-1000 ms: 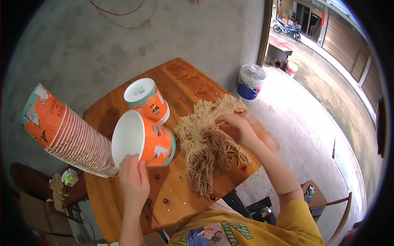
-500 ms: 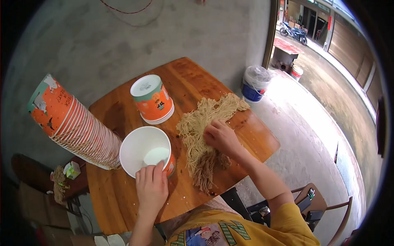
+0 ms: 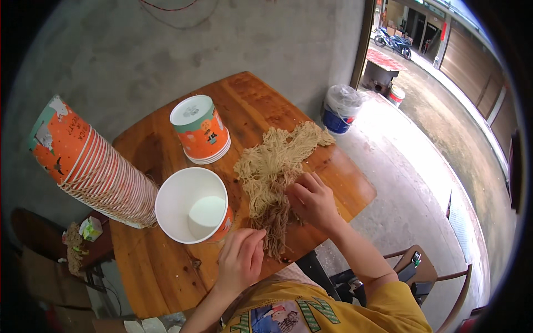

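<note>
A bundle of beige string [image 3: 272, 150], brown toward its near end, lies spread over the right half of the wooden table. My right hand [image 3: 313, 202] rests on its near part, fingers curled closed around some strands. Beside the brown ends is my left hand [image 3: 241, 258], its fingers bent and pressed together; whatever they pinch is too small to make out. Just beyond that hand, an orange paper bucket [image 3: 191, 205] stands upright, its white inside bare. Behind it a short stack of orange and green paper buckets [image 3: 202, 133] sits upside down.
A tall leaning stack of nested paper buckets [image 3: 105, 166], with string along its side, rises at the left. The wooden table [image 3: 161, 277] stands close to a grey wall. A blue and white pail [image 3: 340, 111] is on the floor behind, and a wooden chair [image 3: 427, 272] at the right.
My left hand has left the upright bucket's rim and moved right, to the brown string ends. My right hand has shifted slightly right and nearer, still at the bundle.
</note>
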